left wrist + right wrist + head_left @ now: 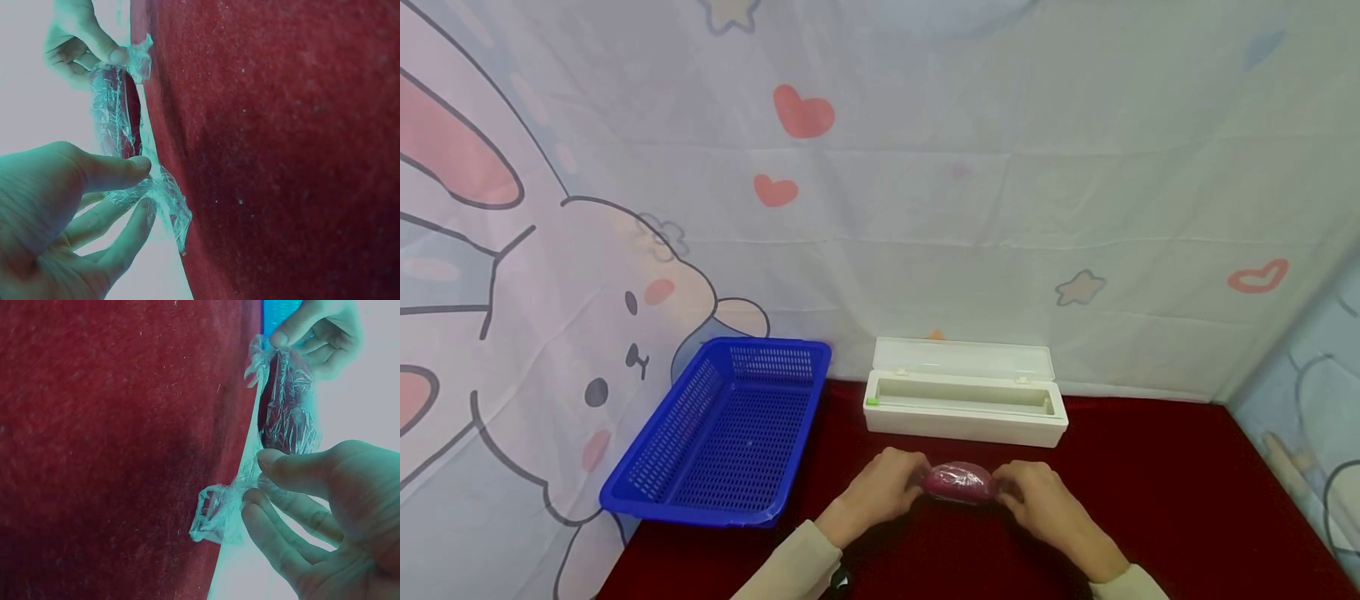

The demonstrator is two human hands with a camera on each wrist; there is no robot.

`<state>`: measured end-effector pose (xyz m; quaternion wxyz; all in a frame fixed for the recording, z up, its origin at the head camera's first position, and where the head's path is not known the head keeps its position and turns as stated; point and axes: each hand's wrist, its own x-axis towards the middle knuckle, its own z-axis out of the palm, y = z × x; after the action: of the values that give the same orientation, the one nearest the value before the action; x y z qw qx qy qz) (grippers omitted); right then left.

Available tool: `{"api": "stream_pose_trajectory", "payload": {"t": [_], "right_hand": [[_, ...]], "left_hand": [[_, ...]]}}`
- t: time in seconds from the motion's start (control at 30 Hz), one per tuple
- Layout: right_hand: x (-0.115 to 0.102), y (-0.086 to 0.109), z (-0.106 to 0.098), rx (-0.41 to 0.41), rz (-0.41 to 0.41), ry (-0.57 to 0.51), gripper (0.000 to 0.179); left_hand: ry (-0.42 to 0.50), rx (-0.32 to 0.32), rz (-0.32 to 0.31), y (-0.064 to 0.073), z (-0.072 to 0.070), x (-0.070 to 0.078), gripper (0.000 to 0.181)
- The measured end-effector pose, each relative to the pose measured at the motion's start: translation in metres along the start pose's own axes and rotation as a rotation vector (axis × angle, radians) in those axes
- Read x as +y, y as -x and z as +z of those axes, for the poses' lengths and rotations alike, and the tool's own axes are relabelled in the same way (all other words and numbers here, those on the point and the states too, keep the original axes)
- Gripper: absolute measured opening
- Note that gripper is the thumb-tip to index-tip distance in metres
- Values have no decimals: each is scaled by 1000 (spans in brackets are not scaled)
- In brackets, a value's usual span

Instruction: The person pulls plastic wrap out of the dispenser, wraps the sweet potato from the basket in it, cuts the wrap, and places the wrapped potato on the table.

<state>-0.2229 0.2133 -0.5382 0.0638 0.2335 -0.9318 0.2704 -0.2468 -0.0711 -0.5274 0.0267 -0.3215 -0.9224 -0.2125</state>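
An oblong purplish-red item, wrapped in clear cling film, is held just above or on the red cloth; its exact kind is hard to tell. At its left end my left hand pinches the gathered film between thumb and fingers. My right hand pinches the film at the right end. In the left wrist view, a loose tail of cling film sticks out past the left fingertips. A similar crumpled film tail hangs beyond the right fingers in the right wrist view.
Behind the hands stands a white cling film dispenser with its lid raised and a small green piece at its left end. A blue perforated basket sits at the left. Red cloth covers the table, and a printed curtain hangs behind.
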Motion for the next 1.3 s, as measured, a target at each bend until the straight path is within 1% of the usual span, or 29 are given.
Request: {"api": "stream_pose_trajectory", "payload": {"t": [0.1, 0.23, 0.3, 0.37, 0.5, 0.63, 0.7, 0.8, 0.9, 0.97, 1.07, 1.2, 1.3], "right_hand": [[0, 1, -1, 18, 7, -31, 21], [2, 3, -1, 33, 11, -125, 23], [4, 3, 0, 46, 18, -170, 24], [5, 5, 1, 60, 30, -211, 26], [9, 7, 4, 102, 40, -265, 30], [11, 8, 8, 145, 28, -305, 40], [12, 8, 10, 155, 35, -343, 43], [13, 9, 12, 139, 110, -449, 44], [13, 9, 13, 108, 243, -586, 43], [11, 9, 12, 94, 318, -658, 46], [6, 8, 12, 94, 406, -723, 51], [1, 7, 12, 94, 469, -846, 54], [-1, 7, 13, 88, 490, -978, 53]], "left_hand": [[44, 13, -5, 0, -1, 0, 20], [114, 39, -12, 1, 0, 1, 22], [169, 56, -14, 1, 2, 0, 23], [227, 72, -19, 1, 5, -1, 25], [368, 90, -53, 1, 13, -2, 28], [522, 110, -98, 2, 18, -2, 34], [601, 127, -127, 2, 21, -1, 37], [698, 161, -183, 1, 24, 1, 41], [776, 198, -239, 2, 26, 3, 42], [830, 215, -283, 3, 27, 5, 42], [918, 220, -343, 4, 28, 6, 44], [1039, 194, -379, 5, 31, 5, 46], [1157, 179, -394, 4, 33, 4, 45]]}}
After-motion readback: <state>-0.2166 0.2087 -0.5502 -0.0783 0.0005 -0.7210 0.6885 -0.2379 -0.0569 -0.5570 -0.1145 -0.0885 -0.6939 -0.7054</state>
